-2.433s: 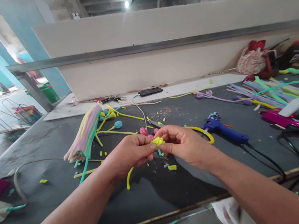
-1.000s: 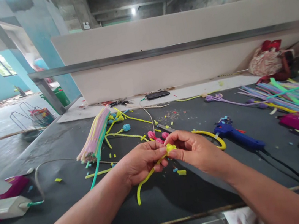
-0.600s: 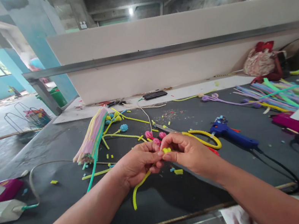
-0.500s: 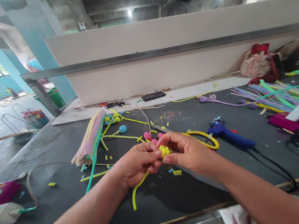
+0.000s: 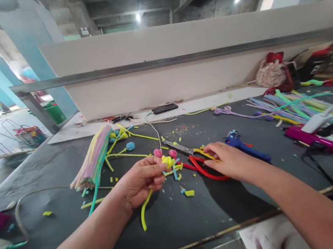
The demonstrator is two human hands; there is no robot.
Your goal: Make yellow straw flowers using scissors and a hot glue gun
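Pickup of scissors [image 5: 179, 146] is the likely step: right hand [image 5: 228, 158], half-curled at the handles [image 5: 214, 178], hold unclear; left hand [image 5: 145, 177] pinches yellow knotted piece [image 5: 168, 161]. Next move requires firm handle grip.

Bumpy yellow cluster [image 5: 168, 162] pinched in left fingers [image 5: 155, 168], curved yellow strand [image 5: 144, 215] emerging below, red-and-yellow-handled scissors [image 5: 188, 150] lying to the right.

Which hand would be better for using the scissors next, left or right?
Probably the right hand: it's right at the handle end of the scissors, though I can't tell whether it grips them. The left hand is busy pinching the bumpy yellow piece.
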